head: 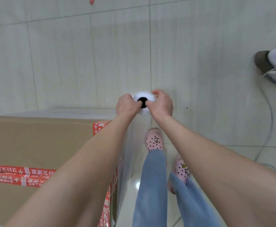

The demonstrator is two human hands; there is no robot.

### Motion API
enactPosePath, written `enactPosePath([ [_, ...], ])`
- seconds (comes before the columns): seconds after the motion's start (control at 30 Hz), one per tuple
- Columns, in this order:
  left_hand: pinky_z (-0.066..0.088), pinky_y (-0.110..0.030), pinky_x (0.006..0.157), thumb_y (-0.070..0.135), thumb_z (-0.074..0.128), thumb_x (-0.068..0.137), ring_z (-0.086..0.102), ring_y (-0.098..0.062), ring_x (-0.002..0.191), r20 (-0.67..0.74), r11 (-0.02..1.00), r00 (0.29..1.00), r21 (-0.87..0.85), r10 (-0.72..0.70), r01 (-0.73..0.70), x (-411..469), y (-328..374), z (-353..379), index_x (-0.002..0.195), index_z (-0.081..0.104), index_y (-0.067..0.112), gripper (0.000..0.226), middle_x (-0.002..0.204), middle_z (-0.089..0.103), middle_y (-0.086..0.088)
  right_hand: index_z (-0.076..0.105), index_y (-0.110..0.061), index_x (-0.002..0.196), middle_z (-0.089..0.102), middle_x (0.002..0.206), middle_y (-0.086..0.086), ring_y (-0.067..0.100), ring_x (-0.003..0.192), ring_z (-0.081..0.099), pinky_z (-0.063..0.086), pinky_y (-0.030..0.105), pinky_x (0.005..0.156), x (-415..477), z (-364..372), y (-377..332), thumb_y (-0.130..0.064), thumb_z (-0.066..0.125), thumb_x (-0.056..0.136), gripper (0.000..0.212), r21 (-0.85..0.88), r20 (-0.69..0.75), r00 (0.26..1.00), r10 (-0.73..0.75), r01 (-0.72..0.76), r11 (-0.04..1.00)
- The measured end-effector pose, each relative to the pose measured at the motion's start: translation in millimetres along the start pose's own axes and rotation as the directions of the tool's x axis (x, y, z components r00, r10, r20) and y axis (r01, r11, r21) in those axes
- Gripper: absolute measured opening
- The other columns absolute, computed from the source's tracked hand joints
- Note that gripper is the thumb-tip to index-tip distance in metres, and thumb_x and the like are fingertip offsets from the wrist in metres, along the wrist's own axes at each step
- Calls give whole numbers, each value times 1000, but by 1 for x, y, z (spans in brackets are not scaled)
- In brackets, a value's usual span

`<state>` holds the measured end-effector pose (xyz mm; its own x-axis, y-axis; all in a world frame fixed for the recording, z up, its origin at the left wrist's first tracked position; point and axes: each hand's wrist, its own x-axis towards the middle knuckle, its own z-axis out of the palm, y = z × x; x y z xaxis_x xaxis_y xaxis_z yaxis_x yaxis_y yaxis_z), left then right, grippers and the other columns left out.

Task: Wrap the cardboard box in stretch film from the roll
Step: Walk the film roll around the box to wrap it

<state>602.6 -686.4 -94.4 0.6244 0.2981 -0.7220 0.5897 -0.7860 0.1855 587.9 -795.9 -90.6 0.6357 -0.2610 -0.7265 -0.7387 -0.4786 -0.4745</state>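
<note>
Tiled floor (68, 63); left hand (125, 105), right hand (161, 104) curl fingers (157, 92) round the roll (143, 95) at its likely stiff core end; clingy film (127, 161) runs toward box (35, 141), eight o'clock.

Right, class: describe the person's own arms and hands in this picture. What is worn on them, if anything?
Nothing is worn. The left hand and right hand are bare, without gloves, and no ring shows. The left forearm and right forearm are bare to the frame's edge: no sleeve, watch or bracelet in view.
</note>
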Motion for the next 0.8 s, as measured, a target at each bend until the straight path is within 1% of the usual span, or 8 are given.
enactPosePath([
  [0.07,56,-40,78,33,57,80,67,-34,86,5,994,997,-79,-80,80,6,-2,-6,93,65,-2,38,91,69,-17,47,-21,133,54,128,3,21,110,56,37,24,77,4,2,-6,-32,66,80,57,44,23,999,26,-27,999],
  [0.13,57,-40,80,36,54,83,68,-32,86,30,988,993,-104,-110,113,12,-2,-11,92,66,-1,40,91,71,-16,42,-20,138,54,130,3,23,113,55,44,28,82,7,5,-12,-41,66,79,67,128,132,986,103,-120,985],
  [0.2,58,-39,79,35,52,84,70,-30,82,90,989,992,-105,-93,102,17,0,-16,86,66,-1,39,85,72,-15,47,-20,131,57,119,2,25,105,58,51,38,88,10,8,-18,-39,64,80,57,214,203,968,150,-193,958],
  [0.3,54,-33,70,30,54,85,65,-29,78,116,1000,993,-15,11,-9,26,6,-21,89,63,2,30,82,66,-10,53,-14,116,57,99,2,28,95,62,53,44,86,15,12,-27,-28,58,81,38,234,198,969,151,-196,952],
  [0.4,44,-31,65,13,52,82,57,-26,82,60,968,975,125,212,-218,38,14,-29,99,60,6,20,89,62,-8,55,-11,114,61,105,6,28,96,63,54,43,84,19,15,-33,-25,56,81,35,189,199,971,130,-168,968],
  [0.5,39,-31,60,7,49,79,59,-31,86,32,931,953,207,301,-301,47,17,-36,84,56,9,8,83,59,-9,58,-11,112,64,107,8,29,94,65,54,43,84,23,18,-37,-25,56,80,35,137,195,973,121,-149,979],
  [0.67,39,-30,60,9,52,79,59,-31,85,-40,964,971,137,237,-229,53,3,-41,84,57,7,8,85,60,-10,61,-14,103,65,95,4,26,86,63,48,30,68,29,22,-50,-22,57,78,27,7,171,983,64,-66,998],
  [0.8,45,-31,62,14,55,79,61,-30,86,-78,991,988,32,131,-129,61,-5,-56,94,59,7,17,95,64,-10,60,-14,96,60,86,1,24,82,55,41,27,63,31,29,-69,-18,57,77,19,22,162,987,13,-17,1000],
])
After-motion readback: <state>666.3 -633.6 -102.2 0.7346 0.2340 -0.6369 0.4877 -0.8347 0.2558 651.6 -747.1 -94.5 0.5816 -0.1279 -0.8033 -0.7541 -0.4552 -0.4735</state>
